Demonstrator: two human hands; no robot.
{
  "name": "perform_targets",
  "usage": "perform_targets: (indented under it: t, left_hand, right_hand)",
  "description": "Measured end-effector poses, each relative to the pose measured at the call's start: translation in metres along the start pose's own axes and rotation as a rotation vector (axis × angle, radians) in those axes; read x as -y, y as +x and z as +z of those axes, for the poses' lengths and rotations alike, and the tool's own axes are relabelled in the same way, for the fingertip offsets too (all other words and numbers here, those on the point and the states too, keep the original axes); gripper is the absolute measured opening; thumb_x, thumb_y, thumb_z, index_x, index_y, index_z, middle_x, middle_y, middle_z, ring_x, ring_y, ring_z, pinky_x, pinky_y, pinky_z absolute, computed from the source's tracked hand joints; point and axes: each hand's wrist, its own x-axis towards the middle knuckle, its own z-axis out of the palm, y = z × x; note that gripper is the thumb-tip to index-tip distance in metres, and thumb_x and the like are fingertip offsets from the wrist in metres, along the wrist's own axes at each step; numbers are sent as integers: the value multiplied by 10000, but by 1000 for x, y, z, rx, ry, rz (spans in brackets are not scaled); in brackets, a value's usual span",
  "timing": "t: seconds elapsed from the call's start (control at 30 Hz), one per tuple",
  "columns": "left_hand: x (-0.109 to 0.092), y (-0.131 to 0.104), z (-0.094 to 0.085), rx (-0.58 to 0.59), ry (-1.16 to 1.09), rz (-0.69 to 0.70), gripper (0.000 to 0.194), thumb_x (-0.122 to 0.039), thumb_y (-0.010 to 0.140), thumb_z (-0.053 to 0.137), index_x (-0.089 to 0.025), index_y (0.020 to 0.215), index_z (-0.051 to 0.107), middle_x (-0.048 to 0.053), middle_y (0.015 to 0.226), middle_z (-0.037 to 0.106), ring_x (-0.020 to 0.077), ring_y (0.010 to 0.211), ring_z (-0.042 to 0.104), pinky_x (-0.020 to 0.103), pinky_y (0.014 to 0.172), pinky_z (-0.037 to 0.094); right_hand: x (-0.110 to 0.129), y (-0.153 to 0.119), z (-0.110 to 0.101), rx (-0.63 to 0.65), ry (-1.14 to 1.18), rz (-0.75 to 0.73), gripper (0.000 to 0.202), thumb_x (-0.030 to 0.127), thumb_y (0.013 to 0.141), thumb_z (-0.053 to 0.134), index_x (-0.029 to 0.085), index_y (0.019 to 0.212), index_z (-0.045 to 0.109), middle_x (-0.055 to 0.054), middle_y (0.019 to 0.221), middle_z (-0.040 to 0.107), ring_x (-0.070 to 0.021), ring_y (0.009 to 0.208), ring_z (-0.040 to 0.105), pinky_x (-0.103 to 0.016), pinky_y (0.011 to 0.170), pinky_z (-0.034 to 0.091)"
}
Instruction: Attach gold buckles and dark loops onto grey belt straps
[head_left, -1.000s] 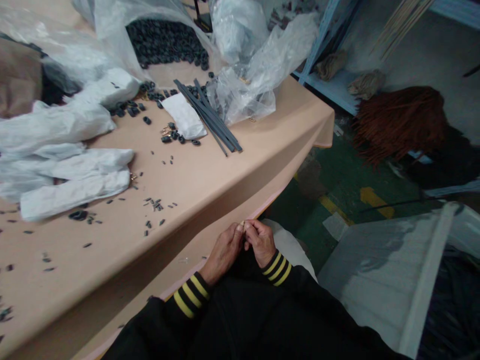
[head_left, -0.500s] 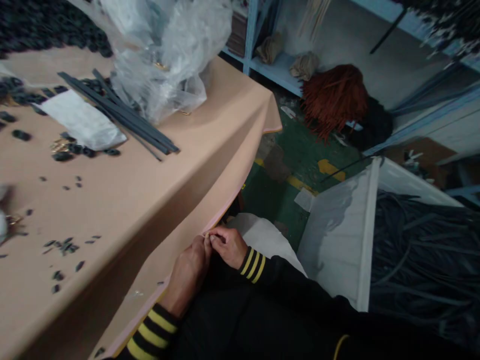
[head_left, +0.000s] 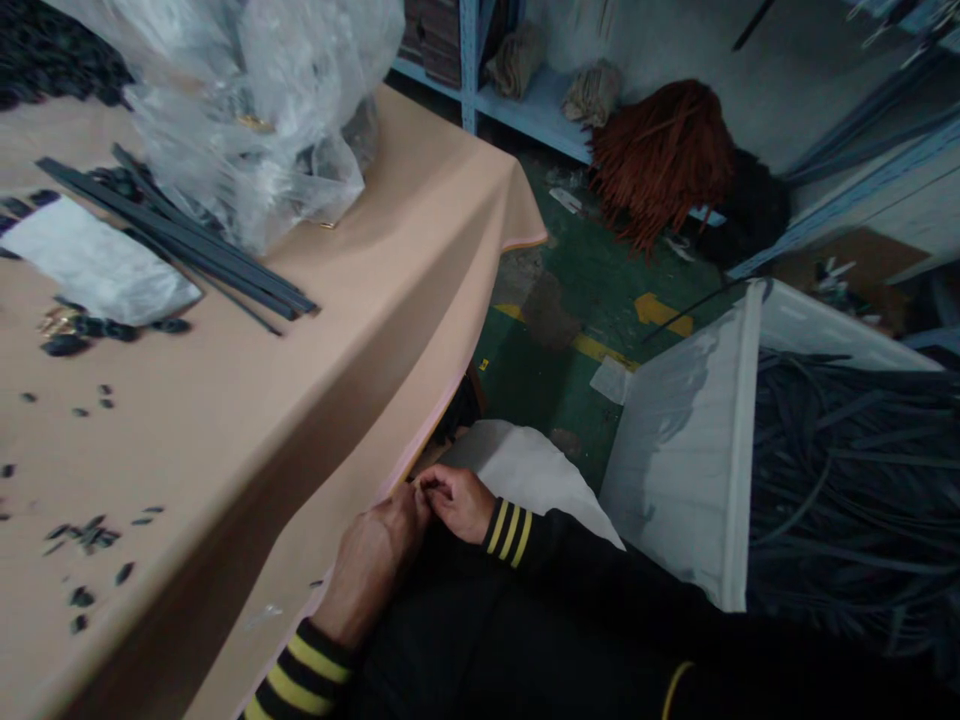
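Close to my body, at the hanging edge of the tan table covering (head_left: 352,475), my left hand (head_left: 382,540) and my right hand (head_left: 457,500) meet at the fingertips. Both are closed in a pinch. Whatever sits between the fingers is too small and too hidden to name. Up on the table lie small dark pieces (head_left: 90,535), scattered near the left side. Farther back are long dark strips (head_left: 217,255), a white packet (head_left: 105,265) and some gold-coloured metal bits (head_left: 60,320).
Clear plastic bags (head_left: 277,110) stand at the table's back. To my right, a grey-white bin (head_left: 675,450) holds dark strips (head_left: 847,480). A reddish-brown bundle (head_left: 664,160) lies by the blue shelf (head_left: 536,120). Green floor (head_left: 532,370) shows between table and bin.
The view has shifted, so the table items appear farther left. My hands stay together at the fingertips, with only slight finger movement.
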Motion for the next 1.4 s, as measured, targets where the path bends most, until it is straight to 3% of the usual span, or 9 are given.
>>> perform_targets:
  t: [0.13, 0.3, 0.47, 0.57, 0.8, 0.93, 1.17, 1.4]
  left_hand:
    - [-1, -2, 0, -43, -178, -57, 303, -258, 872, 261, -133, 851, 536, 94, 693, 615, 207, 582, 591, 259, 472, 322]
    - [3, -4, -3, -145, -630, -135, 380, -352, 869, 233, -153, 709, 514, 48, 589, 562, 145, 520, 512, 236, 484, 322]
    - [14, -3, -6, -98, -1028, -157, 417, -435, 841, 261, -148, 634, 481, 1, 545, 466, 110, 474, 396, 218, 436, 288]
    - [17, -4, -5, -70, -1133, -155, 391, -450, 831, 292, -155, 632, 457, -29, 523, 398, 96, 451, 348, 213, 426, 270]
    - [13, -3, -3, -127, -980, -155, 380, -435, 824, 295, -162, 608, 447, -23, 517, 405, 114, 476, 373, 230, 455, 275]
    - [11, -1, -3, -131, -880, -166, 375, -415, 830, 288, -167, 593, 440, -13, 527, 444, 117, 485, 388, 227, 460, 268]
    - [13, 0, -4, -120, -902, -169, 383, -421, 826, 265, -169, 589, 429, -9, 522, 447, 114, 459, 384, 221, 432, 261]
    - [4, -1, -7, -152, -732, -153, 358, -368, 845, 282, -160, 653, 501, 23, 555, 539, 134, 500, 485, 236, 493, 325]
  right_hand:
    - [2, 0, -2, 25, 59, 30, 292, -24, 679, 426, 147, 840, 600, 2, 738, 594, -132, 739, 567, -297, 779, 443]
    - [7, 2, -3, 72, 207, 125, 364, -86, 575, 398, 151, 774, 590, 29, 701, 579, -120, 720, 551, -323, 810, 433]
    - [9, 1, -2, 140, 432, 249, 323, -17, 591, 456, 151, 849, 552, 12, 774, 592, -116, 730, 578, -332, 750, 485]
    - [12, -1, -6, 155, 534, 288, 279, 65, 600, 556, 151, 865, 553, 4, 785, 599, -114, 751, 586, -332, 775, 477]
    - [16, 0, -15, 197, 591, 338, 286, 266, 618, 681, 130, 854, 597, -5, 750, 616, -114, 711, 595, -359, 787, 466]
    - [12, 2, -16, 206, 556, 357, 267, 219, 602, 692, 106, 834, 624, 3, 691, 621, -106, 658, 587, -362, 788, 454]
    - [11, 1, -16, 197, 617, 384, 290, 195, 573, 687, 119, 845, 623, -9, 719, 633, -114, 687, 599, -375, 778, 461]
    - [8, 1, -14, 167, 660, 359, 298, 152, 521, 720, 126, 797, 610, 25, 674, 612, -86, 628, 568, -282, 709, 466]
